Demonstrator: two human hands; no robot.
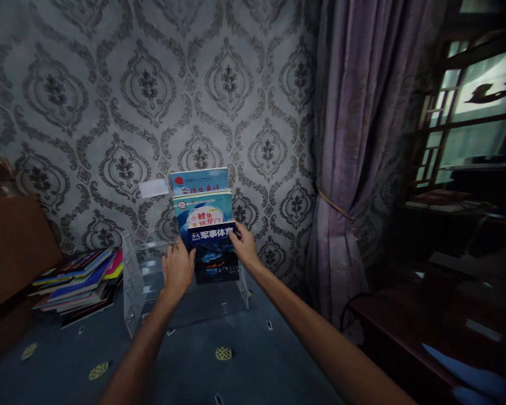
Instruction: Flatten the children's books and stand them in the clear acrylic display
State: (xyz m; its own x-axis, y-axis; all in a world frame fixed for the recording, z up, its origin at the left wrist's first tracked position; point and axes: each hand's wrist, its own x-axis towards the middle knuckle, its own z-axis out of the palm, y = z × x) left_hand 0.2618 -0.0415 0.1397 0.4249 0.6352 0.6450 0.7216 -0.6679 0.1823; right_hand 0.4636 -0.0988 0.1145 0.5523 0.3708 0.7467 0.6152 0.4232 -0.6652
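Forearms run up from the bottom edge over dim carpet; a blue shape (468, 378) lower right is cut off, unreadable. Left hand (177, 270) curls at the left edge of the dark book (215, 257), right hand (245, 244) pinches its upper right corner. A two-sided grip keeps it upright, cover out. It sits at the front tier of the rack (140, 281); two books (202, 209) step higher behind, titles showing. Left fingertips hidden, probably closed. Rack walls barely traceable.
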